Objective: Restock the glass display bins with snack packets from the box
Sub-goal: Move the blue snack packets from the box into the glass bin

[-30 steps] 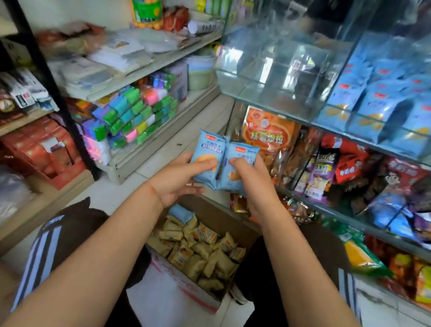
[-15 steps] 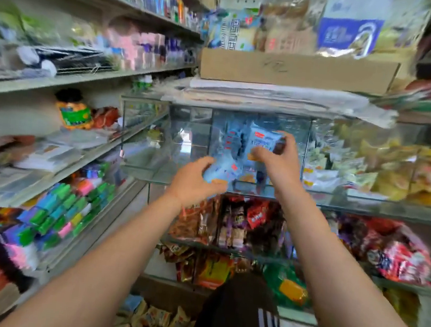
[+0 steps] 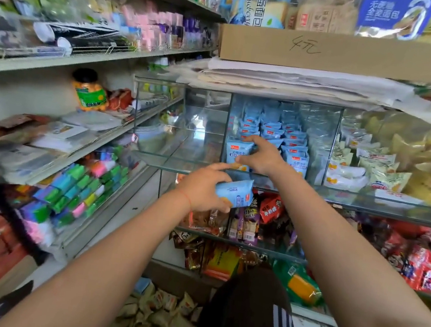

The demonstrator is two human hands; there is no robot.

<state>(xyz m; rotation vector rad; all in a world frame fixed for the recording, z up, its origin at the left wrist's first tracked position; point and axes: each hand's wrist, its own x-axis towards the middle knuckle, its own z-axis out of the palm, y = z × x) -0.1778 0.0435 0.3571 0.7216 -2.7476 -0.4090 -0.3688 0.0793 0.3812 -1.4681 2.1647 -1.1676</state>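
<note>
Right hand (image 3: 260,156): I pinch a blue packet (image 3: 238,151) upright at the glass bin's (image 3: 274,181) front edge.
Left hand (image 3: 203,186): I grip a second packet (image 3: 235,193) just below that edge.
Room: open compartment (image 3: 180,129) left of the bin.

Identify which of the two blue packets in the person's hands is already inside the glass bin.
The blue packet in the right hand, standing upright at the bin's front left. The left hand holds the other packet tilted sideways below the bin's front edge, outside.
</note>
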